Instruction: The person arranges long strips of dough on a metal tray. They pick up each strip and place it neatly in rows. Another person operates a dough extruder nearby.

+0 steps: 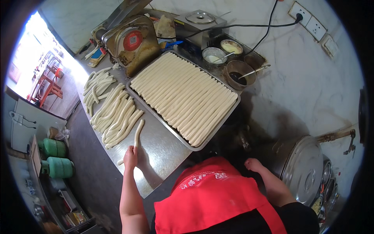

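My left hand (pixel 130 158) grips a dough strip (pixel 139 131) over the near end of the steel worktop (pixel 163 163). One end of the strip points up past my fingers; the other shows left of the hand. Just beyond lies a loose pile of dough strips (pixel 117 117), with a second pile of shorter-looking pieces (pixel 98 84) behind it. To the right is a metal tray (pixel 192 148), its dough sticks (pixel 184 96) laid side by side in close rows. My right hand (pixel 253 164) hangs off the table, right of my red apron (pixel 204 193), fingers curled around nothing visible.
A stained machine (pixel 131 41) stands behind the tray. Bowls of white paste (pixel 214 55), yellow paste (pixel 231 47) and dark liquid (pixel 239 76) hold the back right. A large lidded pot (pixel 305 172) is close to my right arm. Green gas cylinders (pixel 58 167) stand left. A power cord (pixel 233 25) crosses behind.
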Demonstrator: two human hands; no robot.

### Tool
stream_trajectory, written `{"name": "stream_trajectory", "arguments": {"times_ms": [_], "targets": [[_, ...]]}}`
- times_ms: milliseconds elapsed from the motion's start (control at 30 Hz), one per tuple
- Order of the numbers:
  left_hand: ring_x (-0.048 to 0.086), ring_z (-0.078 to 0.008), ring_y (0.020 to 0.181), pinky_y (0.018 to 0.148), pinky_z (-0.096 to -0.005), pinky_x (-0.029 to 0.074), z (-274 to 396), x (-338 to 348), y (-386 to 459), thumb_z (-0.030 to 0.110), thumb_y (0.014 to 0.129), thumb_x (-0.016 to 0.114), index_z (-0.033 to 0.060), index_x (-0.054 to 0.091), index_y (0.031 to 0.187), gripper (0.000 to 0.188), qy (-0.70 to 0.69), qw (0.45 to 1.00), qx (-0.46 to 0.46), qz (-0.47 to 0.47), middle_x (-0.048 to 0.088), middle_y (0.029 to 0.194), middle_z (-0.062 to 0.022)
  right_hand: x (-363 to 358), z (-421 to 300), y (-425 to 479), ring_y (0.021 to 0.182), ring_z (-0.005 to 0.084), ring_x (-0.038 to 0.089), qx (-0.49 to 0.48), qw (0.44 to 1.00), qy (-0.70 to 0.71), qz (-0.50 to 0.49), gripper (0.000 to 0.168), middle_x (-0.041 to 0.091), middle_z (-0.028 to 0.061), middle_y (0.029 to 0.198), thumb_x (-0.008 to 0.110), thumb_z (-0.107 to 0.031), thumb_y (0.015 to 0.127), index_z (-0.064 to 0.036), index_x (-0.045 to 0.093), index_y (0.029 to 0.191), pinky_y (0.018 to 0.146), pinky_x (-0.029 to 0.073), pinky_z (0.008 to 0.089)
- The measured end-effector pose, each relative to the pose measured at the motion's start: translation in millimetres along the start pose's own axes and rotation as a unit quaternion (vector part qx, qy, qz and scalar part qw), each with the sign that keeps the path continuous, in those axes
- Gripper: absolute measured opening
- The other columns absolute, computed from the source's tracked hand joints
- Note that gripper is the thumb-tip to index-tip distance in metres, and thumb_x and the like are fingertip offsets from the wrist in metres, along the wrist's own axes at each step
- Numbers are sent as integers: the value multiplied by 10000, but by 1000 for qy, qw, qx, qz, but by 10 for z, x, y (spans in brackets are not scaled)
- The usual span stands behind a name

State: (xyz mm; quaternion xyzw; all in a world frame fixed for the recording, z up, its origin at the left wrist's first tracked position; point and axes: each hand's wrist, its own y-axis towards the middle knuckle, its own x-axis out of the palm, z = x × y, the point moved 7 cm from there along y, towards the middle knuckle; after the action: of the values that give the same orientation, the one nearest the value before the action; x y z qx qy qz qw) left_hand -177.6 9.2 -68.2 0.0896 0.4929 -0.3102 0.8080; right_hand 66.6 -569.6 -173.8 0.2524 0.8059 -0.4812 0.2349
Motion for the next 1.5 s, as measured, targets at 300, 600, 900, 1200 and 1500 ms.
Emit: {"name": "stream_trajectory", "arguments": {"times_ms": [300,600,900,1200,1500], "targets": [[535,-106,576,524,-266,411,226,251,-476,280,843,567,38,592,1016,299,-182,975,-112,-64,569,655,-49,-464,-1615,773,650,159,598,-199,979,24,-35,199,631,68,726,574,-219,820,-38,598,899,599,474,288],[479,-76,579,523,-241,400,1221,-117,-692,240,795,636,36,576,1065,343,-338,936,-101,-27,552,687,0,-1015,-3085,254,810,267,600,-341,909,-19,-237,276,624,103,861,596,-243,784,-65,579,993,733,471,360],[548,-144,624,589,-288,442,2655,-108,-887,215,785,638,193,502,1219,455,-281,933,26,-225,574,722,-57,-931,-4241,319,859,247,587,-551,816,14,-174,307,603,116,863,634,-221,765,-53,557,1011,744,460,347],[584,-306,682,596,-398,442,1972,-127,-995,345,775,615,106,573,854,256,59,994,-44,-75,600,706,-113,-1478,-3793,670,639,145,556,-431,894,54,-112,240,577,55,659,682,-237,716,-31,585,793,586,428,288],[578,-285,576,520,-379,442,1904,-59,-812,444,731,635,90,541,668,372,114,993,36,-8,566,571,-92,-1704,-3362,565,640,111,544,-347,932,80,-70,213,590,32,670,689,-208,705,-53,578,800,599,429,260]]}}
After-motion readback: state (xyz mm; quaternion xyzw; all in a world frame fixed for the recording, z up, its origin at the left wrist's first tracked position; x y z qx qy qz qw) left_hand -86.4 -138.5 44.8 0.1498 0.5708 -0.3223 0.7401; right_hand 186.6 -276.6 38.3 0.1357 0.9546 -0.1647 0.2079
